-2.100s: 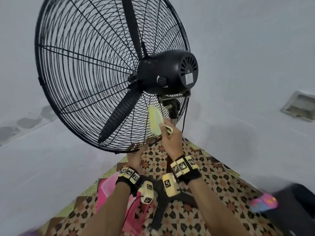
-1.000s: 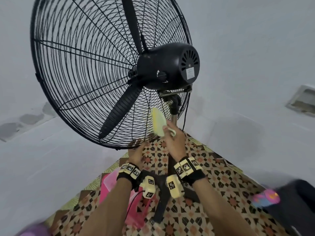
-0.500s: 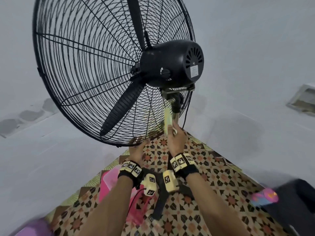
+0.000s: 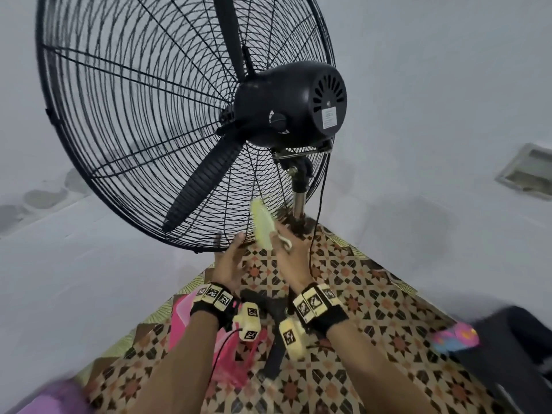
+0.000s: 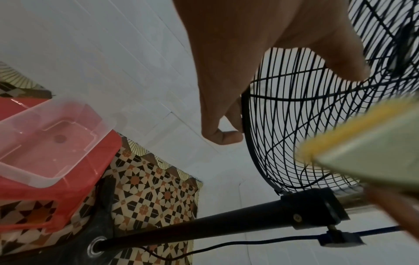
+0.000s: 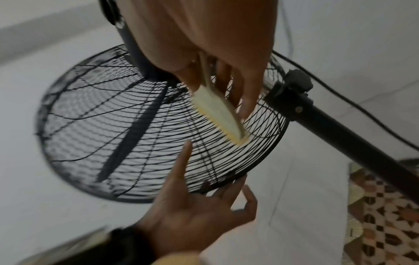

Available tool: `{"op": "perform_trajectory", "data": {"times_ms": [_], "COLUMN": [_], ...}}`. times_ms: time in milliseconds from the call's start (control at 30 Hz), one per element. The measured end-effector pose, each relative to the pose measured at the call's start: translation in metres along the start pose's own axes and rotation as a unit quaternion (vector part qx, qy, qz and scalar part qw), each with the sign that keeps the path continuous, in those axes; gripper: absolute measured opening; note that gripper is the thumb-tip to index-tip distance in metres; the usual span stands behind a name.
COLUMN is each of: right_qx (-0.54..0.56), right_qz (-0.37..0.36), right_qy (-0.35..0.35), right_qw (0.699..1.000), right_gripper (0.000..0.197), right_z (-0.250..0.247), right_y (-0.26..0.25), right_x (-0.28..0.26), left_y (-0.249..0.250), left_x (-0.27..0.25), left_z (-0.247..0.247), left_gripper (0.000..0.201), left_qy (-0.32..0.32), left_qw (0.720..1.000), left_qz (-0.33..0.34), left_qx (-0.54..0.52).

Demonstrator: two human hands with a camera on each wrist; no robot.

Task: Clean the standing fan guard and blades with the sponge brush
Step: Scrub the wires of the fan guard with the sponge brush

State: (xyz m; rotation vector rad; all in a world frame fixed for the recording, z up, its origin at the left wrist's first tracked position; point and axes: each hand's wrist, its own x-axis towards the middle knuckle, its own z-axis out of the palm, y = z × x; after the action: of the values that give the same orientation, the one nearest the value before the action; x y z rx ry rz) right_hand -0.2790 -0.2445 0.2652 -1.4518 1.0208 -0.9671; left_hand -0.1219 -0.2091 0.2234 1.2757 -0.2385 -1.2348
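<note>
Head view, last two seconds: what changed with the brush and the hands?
The sponge brush, gripped by the right hand, turned edge-on half a second ago and now shows its broad face again on the lower rear guard. The left hand stays at the guard's bottom rim. Fan unmoved.

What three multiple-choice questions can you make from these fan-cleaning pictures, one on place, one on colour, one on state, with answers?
1. Where is the brush?
A. on the floor
B. against the lower back of the guard
C. on top of the motor

2. What colour is the stool under the clear tub?
A. red
B. blue
C. white

3. What is the left hand doing?
A. gripping the pole
B. holding the brush
C. fingers spread at the guard's bottom rim

Answers: B, the right hand holds the brush on the wires near the pole; A, the left wrist view shows red plastic; C, the right wrist view shows spread fingers at the rim.
</note>
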Motion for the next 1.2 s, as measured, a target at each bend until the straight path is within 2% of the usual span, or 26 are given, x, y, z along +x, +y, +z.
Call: {"op": "perform_trajectory", "data": {"times_ms": [33, 67, 133, 200, 233, 300, 367, 433, 467, 533, 600, 667, 767, 800, 833, 933, 967, 1033, 1133, 1167, 1200], "right_qx": [0.011, 0.017, 0.015, -0.002, -0.016, -0.023, 0.003, 0.023, 0.023, 0.010, -0.010, -0.042, 0.012, 0.032, 0.042, 0.018, -0.006, -0.028, 0.033, 0.036, 0.032], "right_qz": [-0.010, -0.010, 0.021, 0.052, 0.050, 0.014, -0.023, -0.027, -0.007, 0.060, 0.098, 0.072, 0.010, 0.000, 0.010, 0.110, 0.120, 0.085, 0.014, -0.003, -0.007], "right_qy": [-0.029, -0.028, 0.065, 0.149, 0.158, 0.122, 0.043, -0.008, 0.008, 0.103, 0.161, 0.130, -0.006, -0.020, -0.003, 0.136, 0.154, 0.132, 0.007, -0.015, -0.003], "right_qw": [0.999, 0.999, 0.998, 0.987, 0.986, 0.992, 0.999, 0.999, 1.000, 0.993, 0.982, 0.988, 1.000, 0.999, 0.999, 0.984, 0.981, 0.987, 0.999, 0.999, 0.999], "right_gripper": [0.042, 0.042, 0.043, 0.045, 0.045, 0.045, 0.042, 0.041, 0.042, 0.044, 0.045, 0.044, 0.041, 0.039, 0.038, 0.042, 0.043, 0.044, 0.043, 0.042, 0.041], "right_z": [-0.001, -0.005, -0.015, -0.021, -0.019, -0.004, 0.013, 0.015, 0.011, -0.001, -0.009, -0.003, 0.009, 0.007, 0.003, -0.011, -0.013, -0.006, 0.009, 0.009, 0.006], "right_y": [0.003, 0.004, 0.001, -0.002, -0.001, 0.000, 0.006, 0.010, 0.009, 0.004, -0.001, -0.002, 0.009, 0.013, 0.014, 0.009, 0.007, 0.007, 0.019, 0.024, 0.027], "right_x": [-0.004, -0.003, 0.009, 0.022, 0.023, 0.013, -0.008, -0.021, -0.020, -0.006, 0.008, 0.007, -0.019, -0.024, -0.023, 0.000, 0.006, 0.005, -0.024, -0.029, -0.030], "left_y": [-0.001, -0.002, -0.004, -0.006, -0.005, -0.001, 0.002, 0.002, 0.001, -0.001, -0.002, 0.000, 0.000, 0.000, -0.001, -0.004, -0.004, -0.002, 0.001, 0.000, -0.001], "left_x": [0.001, 0.002, 0.003, 0.003, 0.003, 0.004, 0.004, 0.005, 0.004, 0.002, 0.000, 0.000, 0.004, 0.004, 0.003, 0.001, 0.000, 0.000, 0.003, 0.004, 0.004], "left_z": [-0.002, -0.001, 0.000, -0.001, -0.001, 0.001, 0.003, 0.002, 0.003, 0.003, 0.005, 0.006, 0.000, -0.001, -0.002, 0.000, 0.001, 0.003, 0.001, 0.001, 0.000], "left_gripper": [0.051, 0.048, 0.045, 0.063, 0.069, 0.068, 0.056, 0.049, 0.053, 0.058, 0.047, 0.040, 0.061, 0.064, 0.065, 0.051, 0.049, 0.049, 0.020, 0.016, 0.015], "left_qy": [0.000, -0.001, 0.007, 0.015, 0.019, 0.028, 0.041, 0.049, 0.048, 0.040, 0.032, 0.034, 0.050, 0.049, 0.048, 0.041, 0.040, 0.046, 0.039, 0.035, 0.036], "left_qw": [1.000, 1.000, 0.999, 0.999, 0.998, 0.998, 0.997, 0.997, 0.997, 0.998, 0.999, 0.999, 0.998, 0.998, 0.998, 0.998, 0.998, 0.998, 0.999, 0.999, 0.999], "left_qz": [0.011, 0.021, 0.034, 0.044, 0.048, 0.048, 0.044, 0.045, 0.044, 0.041, 0.033, 0.034, 0.046, 0.047, 0.047, 0.043, 0.044, 0.036, 0.037, 0.038, 0.038], "left_qx": [-0.005, -0.011, -0.023, -0.027, -0.024, -0.025, -0.040, -0.043, -0.038, -0.019, -0.003, -0.003, -0.009, -0.006, -0.002, 0.011, 0.013, 0.007, 0.008, 0.011, 0.011]}}
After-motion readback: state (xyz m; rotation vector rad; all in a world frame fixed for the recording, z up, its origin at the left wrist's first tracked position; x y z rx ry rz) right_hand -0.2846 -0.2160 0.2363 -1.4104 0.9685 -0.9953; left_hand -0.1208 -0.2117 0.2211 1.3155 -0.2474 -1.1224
